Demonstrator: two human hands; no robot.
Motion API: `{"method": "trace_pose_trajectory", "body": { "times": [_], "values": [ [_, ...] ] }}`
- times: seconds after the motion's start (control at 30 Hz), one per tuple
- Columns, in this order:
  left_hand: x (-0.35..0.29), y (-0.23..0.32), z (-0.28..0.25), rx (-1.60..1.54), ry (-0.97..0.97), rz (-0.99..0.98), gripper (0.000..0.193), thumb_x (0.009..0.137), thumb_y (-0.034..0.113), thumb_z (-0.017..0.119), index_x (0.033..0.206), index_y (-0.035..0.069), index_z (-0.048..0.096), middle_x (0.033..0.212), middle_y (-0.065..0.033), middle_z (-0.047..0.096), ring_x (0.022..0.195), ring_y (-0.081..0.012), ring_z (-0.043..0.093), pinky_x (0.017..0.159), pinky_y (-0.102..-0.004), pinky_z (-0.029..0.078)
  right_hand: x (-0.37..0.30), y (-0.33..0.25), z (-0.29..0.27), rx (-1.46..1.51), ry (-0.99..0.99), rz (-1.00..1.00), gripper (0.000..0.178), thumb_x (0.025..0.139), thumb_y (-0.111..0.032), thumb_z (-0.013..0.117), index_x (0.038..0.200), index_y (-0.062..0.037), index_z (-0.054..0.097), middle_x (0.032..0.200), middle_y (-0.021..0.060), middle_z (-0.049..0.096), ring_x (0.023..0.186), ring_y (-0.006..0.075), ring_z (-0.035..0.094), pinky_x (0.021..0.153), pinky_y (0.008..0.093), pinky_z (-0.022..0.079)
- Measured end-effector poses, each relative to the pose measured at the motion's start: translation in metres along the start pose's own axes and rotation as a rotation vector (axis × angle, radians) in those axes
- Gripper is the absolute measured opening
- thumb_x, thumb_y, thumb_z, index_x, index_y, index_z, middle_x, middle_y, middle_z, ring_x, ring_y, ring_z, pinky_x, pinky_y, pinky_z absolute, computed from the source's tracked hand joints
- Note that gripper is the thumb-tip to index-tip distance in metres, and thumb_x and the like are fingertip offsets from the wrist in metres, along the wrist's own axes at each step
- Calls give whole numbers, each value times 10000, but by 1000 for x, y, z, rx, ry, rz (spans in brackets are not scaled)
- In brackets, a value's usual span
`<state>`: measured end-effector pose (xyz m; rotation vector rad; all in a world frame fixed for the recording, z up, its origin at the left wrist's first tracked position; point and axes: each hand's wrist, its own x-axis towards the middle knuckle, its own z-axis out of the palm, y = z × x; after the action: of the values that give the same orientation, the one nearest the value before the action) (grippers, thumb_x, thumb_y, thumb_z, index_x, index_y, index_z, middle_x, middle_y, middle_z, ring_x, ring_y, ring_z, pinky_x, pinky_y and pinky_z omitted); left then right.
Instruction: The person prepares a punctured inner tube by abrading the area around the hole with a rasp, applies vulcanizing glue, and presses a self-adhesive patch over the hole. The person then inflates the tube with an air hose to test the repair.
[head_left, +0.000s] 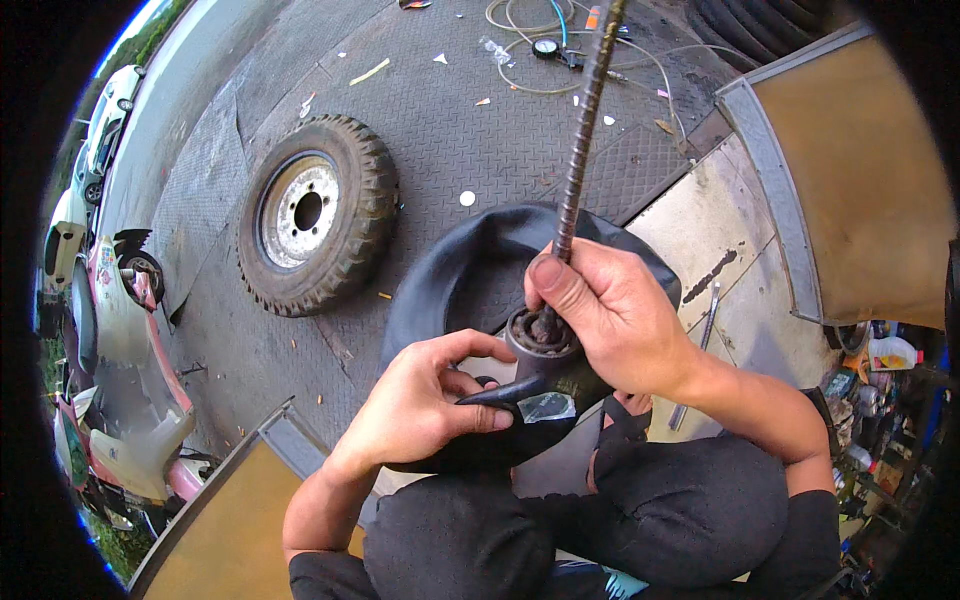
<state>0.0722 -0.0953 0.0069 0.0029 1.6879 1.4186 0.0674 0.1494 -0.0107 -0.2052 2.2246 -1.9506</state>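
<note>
A black rubber inner tube (430, 290) lies across my lap and the floor in front of me. My right hand (625, 315) is wrapped round the lower part of a ribbed steel rod (585, 130), which slants upward and away. At the rod's lower end sits a dark, round metal piece like a bearing (542, 338), close against the tube. With fingers and thumb, my left hand (412, 398) pinches a raised fold of the tube beside that metal piece. Just below it, a shiny, clear film-like patch (547, 407) lies on the rubber.
A wheel with a knobbly tyre (370, 200) lies on the textured metal floor at left. Beyond are a coiled air hose with a gauge (545, 48) and black tyres (760, 25). Another metal rod (697, 355) lies at right, near bottles (893, 354). Damaged car parts (130, 400) are at far left.
</note>
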Motion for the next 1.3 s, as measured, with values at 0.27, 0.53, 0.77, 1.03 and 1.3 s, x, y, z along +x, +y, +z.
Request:
{"method": "trace_pose_trajectory", "body": {
  "times": [0.27,0.53,0.77,1.03,1.3],
  "values": [
    [48,-5,1,-91,-290,-107,436,862,-109,799,1285,-34,721,1131,-57,790,946,-98,687,791,-265,562,11,-3,-8,-251,-23,-32,462,1088,-360,622,873,48,648,843,288,666,817,490,662,694,514,497],
    [50,-41,11,-363,-254,-19,350,895,-46,827,1232,-37,733,1024,-2,777,900,-59,673,814,-247,543,-10,12,-36,-548,-201,-8,410,1004,-358,756,1148,22,708,861,175,721,808,337,700,801,425,546],
    [54,-67,4,-408,-377,6,256,920,1,832,1156,-46,746,934,28,730,853,-39,602,778,-237,487,-33,85,-47,-176,-398,-142,270,1002,-291,756,1033,-29,703,844,187,698,810,408,702,698,463,537],
    [66,-76,8,-551,-318,61,833,920,-98,777,1651,14,394,1377,-52,689,1189,-120,662,1047,-294,538,-28,123,-32,-449,-153,-267,360,986,-395,756,875,-64,667,763,148,684,719,408,681,660,492,514],
    [85,-92,16,-728,-456,102,848,858,-44,858,1600,4,451,1361,-79,697,1124,-131,702,1064,-299,543,-16,161,1,98,-374,-97,404,1095,-397,609,1127,-18,749,944,243,743,904,475,706,765,478,554]
  ]
}}
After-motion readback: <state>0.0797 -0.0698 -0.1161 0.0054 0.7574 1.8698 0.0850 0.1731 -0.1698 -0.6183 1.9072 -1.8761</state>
